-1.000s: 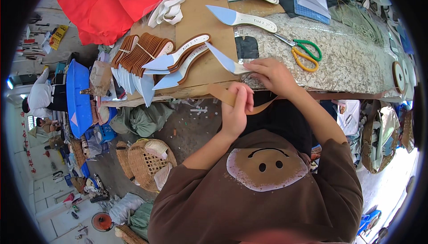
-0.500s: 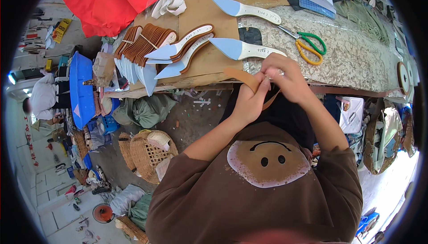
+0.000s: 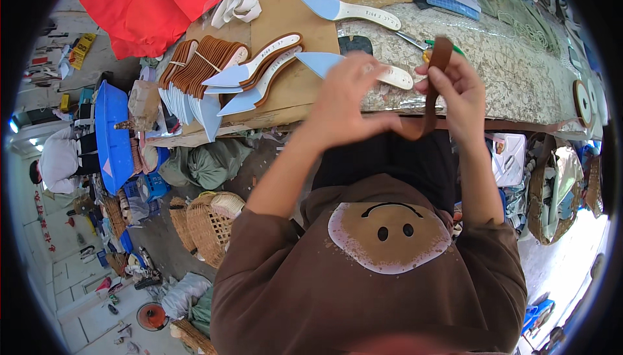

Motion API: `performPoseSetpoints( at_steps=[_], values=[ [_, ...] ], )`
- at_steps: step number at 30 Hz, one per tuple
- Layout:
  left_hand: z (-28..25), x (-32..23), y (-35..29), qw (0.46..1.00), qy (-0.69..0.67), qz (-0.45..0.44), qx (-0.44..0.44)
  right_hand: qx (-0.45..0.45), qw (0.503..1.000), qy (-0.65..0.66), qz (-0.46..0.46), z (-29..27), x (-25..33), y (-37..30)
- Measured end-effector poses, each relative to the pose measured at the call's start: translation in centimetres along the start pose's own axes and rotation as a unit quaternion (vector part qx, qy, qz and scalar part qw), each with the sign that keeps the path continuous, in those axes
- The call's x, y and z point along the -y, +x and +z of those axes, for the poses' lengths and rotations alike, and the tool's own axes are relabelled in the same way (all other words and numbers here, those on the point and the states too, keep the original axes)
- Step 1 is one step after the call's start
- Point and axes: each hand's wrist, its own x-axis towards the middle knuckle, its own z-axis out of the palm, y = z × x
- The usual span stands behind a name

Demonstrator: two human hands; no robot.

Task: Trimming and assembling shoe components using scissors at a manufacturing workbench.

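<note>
My right hand [image 3: 459, 92] is closed on a narrow brown leather-like strip [image 3: 431, 105], pinched between thumb and fingers. The strip's end stands up above the hand, and its lower part curves down and left toward my other thumb. My left hand [image 3: 347, 98], a little blurred, is held over a shoe insole [image 3: 318, 63] with a light blue front and a white rear, hiding its middle. Its thumb is spread away from the fingers; whether it touches the strip I cannot tell. Scissors [image 3: 410, 40] lie behind my right hand, their handles mostly covered.
Bundled brown-edged insoles [image 3: 201, 63] stand on the left of the table, with loose ones [image 3: 259, 82] beside them. Another insole [image 3: 350, 12] lies farther back. Red cloth [image 3: 143, 4] and a white strap [image 3: 243, 1] occupy the far left. Wicker baskets [image 3: 207, 228] sit on the floor.
My hands have moved apart. The right lifted the strip up and to the right, now showing its darker side; the left let go of the strip's tan end and moved left over the insole.
</note>
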Motion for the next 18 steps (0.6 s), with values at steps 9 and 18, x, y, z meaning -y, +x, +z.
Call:
performPoseSetpoints(
  at_steps=[9,18],
  values=[
    [0.3,5.1,1.2,0.947,0.285,-0.133,0.068,0.154,0.984,-0.034,0.086,0.1,0.7,4.4],
    [1.4,5.1,-0.3,0.966,0.157,-0.105,-0.177,0.237,0.956,-0.139,0.106,2.3,1.8,6.9]
  ],
)
